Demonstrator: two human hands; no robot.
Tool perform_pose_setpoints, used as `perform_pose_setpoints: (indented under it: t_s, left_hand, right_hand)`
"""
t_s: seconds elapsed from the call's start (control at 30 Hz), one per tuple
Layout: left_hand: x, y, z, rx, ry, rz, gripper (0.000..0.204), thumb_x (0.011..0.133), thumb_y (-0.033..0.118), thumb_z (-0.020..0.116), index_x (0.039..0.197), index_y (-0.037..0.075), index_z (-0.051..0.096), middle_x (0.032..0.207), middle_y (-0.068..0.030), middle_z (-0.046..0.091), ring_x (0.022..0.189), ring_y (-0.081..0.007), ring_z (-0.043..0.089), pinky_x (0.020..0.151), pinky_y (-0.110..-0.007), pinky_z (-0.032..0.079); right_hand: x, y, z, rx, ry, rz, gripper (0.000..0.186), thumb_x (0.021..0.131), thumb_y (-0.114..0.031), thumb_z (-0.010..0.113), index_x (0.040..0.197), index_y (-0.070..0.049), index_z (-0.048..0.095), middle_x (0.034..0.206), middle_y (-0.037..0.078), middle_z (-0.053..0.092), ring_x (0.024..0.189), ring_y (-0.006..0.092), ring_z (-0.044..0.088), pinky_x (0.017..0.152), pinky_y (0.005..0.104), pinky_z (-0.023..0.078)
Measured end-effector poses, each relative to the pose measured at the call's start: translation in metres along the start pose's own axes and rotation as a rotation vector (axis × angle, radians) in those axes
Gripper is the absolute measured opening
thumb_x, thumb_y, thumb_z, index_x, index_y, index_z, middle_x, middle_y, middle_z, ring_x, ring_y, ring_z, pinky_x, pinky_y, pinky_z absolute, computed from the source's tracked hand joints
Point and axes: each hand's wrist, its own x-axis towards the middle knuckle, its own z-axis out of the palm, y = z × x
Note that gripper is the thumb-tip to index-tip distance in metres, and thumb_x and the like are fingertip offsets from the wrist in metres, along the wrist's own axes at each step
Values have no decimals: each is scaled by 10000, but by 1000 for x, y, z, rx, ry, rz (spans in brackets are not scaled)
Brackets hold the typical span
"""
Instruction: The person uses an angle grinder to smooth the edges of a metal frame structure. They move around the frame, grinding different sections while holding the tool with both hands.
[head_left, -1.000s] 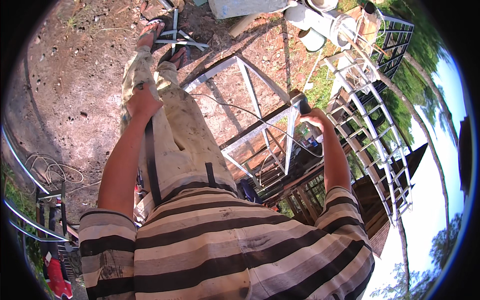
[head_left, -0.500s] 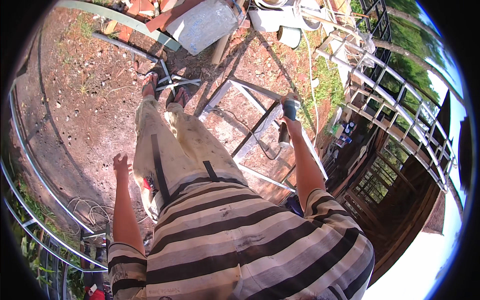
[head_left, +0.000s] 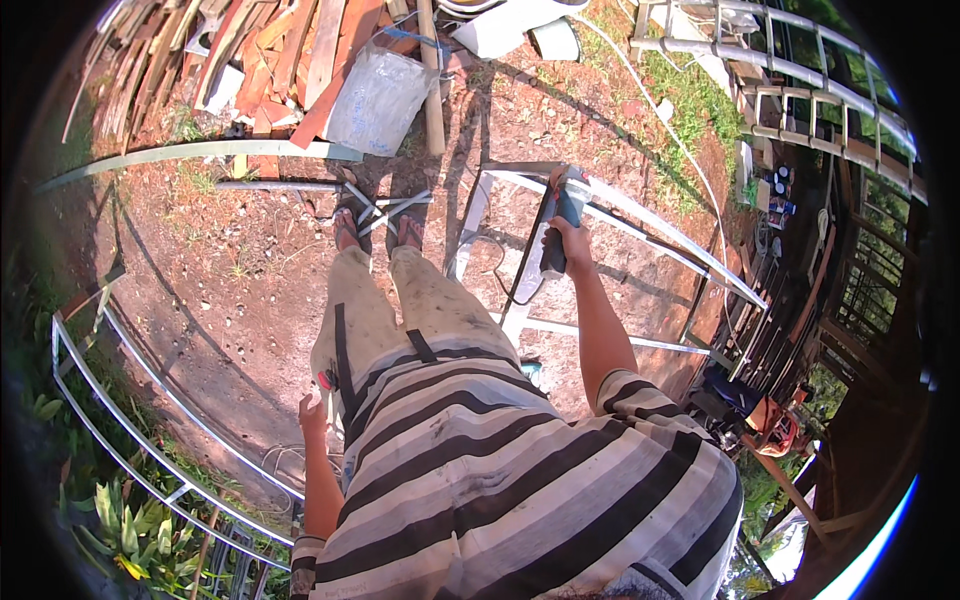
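The right hand is clamped around the dark grip of a handheld power tool, its fingers wrapped closely about the body. The tool points away from the person, its teal head at the far end, over the left part of a pale metal frame. Whether the tool touches the frame cannot be told from this angle.

The left hand hangs low at the left hip, near the trousers and a small red thing. Its fingers look partly curled; whether they hold anything cannot be told.

The metal frame stands out to the right of the person's legs, over bare reddish ground. Just by the sandalled feet lie crossed metal strips.

Farther away, a pale green bar runs across the left side, with a whitish block and stacked wooden planks beyond it. On the left, a silvery railing-like frame borders leafy plants. At the far right is a ladder-like framework of pale poles.
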Motion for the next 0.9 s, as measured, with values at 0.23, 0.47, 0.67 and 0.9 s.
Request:
perform_pose_setpoints:
  t_s: [0.23,0.47,0.67,0.9]
  left_hand:
    - [-22,51,3,-3,10,20,505,969,167,661,1445,177,494,998,-57,675,726,-115,573,580,-306,499]
    - [-17,48,3,12,0,94,517,958,127,636,1454,162,496,1032,-87,695,704,-119,595,561,-287,499]
    - [-19,31,2,6,34,43,553,943,127,653,1469,153,485,1040,-112,714,694,-127,610,546,-307,512]
    - [1,34,7,-83,-91,207,521,985,177,692,1465,117,498,1194,-181,726,947,-217,706,758,-347,562]
  right_hand:
    - [-1,-9,-14,-99,-79,21,311,824,-196,759,985,47,652,772,126,667,617,228,682,562,368,559]
    - [10,-28,0,-134,-69,-15,315,816,-223,778,948,38,659,729,104,661,596,212,678,541,346,540]
    - [-1,-7,-21,-111,-31,36,331,812,-226,772,976,36,654,778,116,659,614,232,676,553,372,567]
    - [7,-22,-21,-100,-81,53,315,826,-237,768,967,18,649,779,111,663,627,226,673,564,375,559]
